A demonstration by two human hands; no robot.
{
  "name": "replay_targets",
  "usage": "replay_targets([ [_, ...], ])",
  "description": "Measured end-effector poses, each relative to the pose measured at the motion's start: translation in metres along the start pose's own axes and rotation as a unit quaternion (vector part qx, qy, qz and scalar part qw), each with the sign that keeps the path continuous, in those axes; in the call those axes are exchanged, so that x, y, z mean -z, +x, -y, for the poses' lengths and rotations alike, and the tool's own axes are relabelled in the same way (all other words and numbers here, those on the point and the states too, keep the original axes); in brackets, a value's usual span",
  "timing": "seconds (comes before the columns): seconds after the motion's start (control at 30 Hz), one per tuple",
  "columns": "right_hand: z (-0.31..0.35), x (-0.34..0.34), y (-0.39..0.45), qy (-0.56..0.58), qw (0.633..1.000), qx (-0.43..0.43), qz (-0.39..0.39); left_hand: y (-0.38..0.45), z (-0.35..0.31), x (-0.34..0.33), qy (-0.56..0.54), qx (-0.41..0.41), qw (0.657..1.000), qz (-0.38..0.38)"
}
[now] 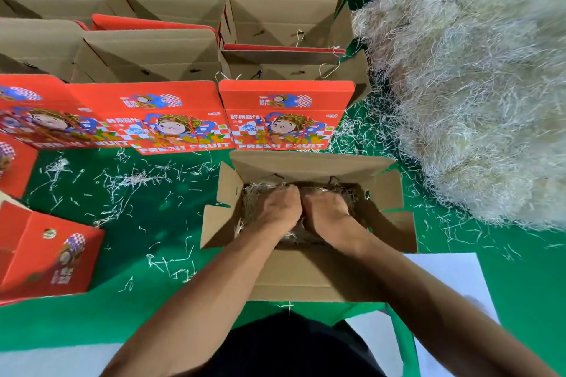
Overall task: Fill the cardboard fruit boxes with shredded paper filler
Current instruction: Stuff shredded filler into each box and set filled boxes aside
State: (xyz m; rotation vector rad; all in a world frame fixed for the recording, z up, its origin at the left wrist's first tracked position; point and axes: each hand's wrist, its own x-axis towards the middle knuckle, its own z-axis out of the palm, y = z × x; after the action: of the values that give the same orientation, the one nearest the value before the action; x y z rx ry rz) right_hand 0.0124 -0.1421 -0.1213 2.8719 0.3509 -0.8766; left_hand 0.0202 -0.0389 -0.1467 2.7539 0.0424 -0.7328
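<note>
An open cardboard fruit box (309, 272) stands on the green floor right in front of me, flaps spread outward. Inside it lies a layer of pale shredded paper filler (254, 193). My left hand (280, 211) and my right hand (326, 211) are both down in the box, side by side and touching, fingers curled down into the filler. The fingertips are buried in the shreds. A huge heap of shredded paper (477, 82) fills the right side of the view.
Rows of open empty fruit boxes (159, 49) stand beyond, the nearest ones showing red printed fronts (284, 116). More red boxes (46, 251) lie at the left. Loose shreds (131, 180) litter the green floor. A white sheet (459, 278) lies near my right forearm.
</note>
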Motion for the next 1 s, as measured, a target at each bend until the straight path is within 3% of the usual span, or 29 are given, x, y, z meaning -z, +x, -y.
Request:
replay_targets([
  [0.03, 0.002, -0.001, 0.001, -0.020, 0.999, 0.006, -0.028, -0.002, 0.000, -0.003, 0.011, -0.019, 0.999, -0.024],
  [0.1, -0.003, -0.007, -0.001, -0.007, 0.999, 0.012, -0.032, -0.004, 0.005, -0.010, 0.043, -0.045, 0.998, -0.002],
  [0.2, -0.010, -0.017, 0.000, 0.052, 0.997, 0.049, 0.036, -0.008, 0.014, -0.019, 0.129, -0.008, 0.985, 0.110],
  [0.3, -0.013, -0.027, 0.008, -0.042, 0.992, 0.102, 0.065, -0.001, 0.020, -0.022, 0.233, 0.024, 0.950, 0.208],
  [0.37, -0.016, -0.028, 0.017, -0.071, 0.989, 0.113, 0.070, 0.010, 0.020, -0.018, 0.230, 0.031, 0.943, 0.240],
  [0.47, -0.022, -0.022, 0.032, -0.006, 0.988, 0.117, 0.100, 0.020, 0.023, -0.011, 0.215, 0.046, 0.936, 0.276],
  [0.67, -0.028, -0.027, 0.049, 0.006, 0.981, 0.116, 0.153, 0.026, 0.029, -0.005, 0.175, 0.065, 0.938, 0.291],
  [0.8, -0.027, -0.029, 0.054, 0.009, 0.984, 0.128, 0.126, 0.027, 0.022, 0.002, 0.217, 0.012, 0.942, 0.256],
  [1.0, -0.029, -0.033, 0.059, -0.025, 0.983, 0.117, 0.137, 0.015, 0.011, 0.006, 0.221, -0.057, 0.971, 0.068],
])
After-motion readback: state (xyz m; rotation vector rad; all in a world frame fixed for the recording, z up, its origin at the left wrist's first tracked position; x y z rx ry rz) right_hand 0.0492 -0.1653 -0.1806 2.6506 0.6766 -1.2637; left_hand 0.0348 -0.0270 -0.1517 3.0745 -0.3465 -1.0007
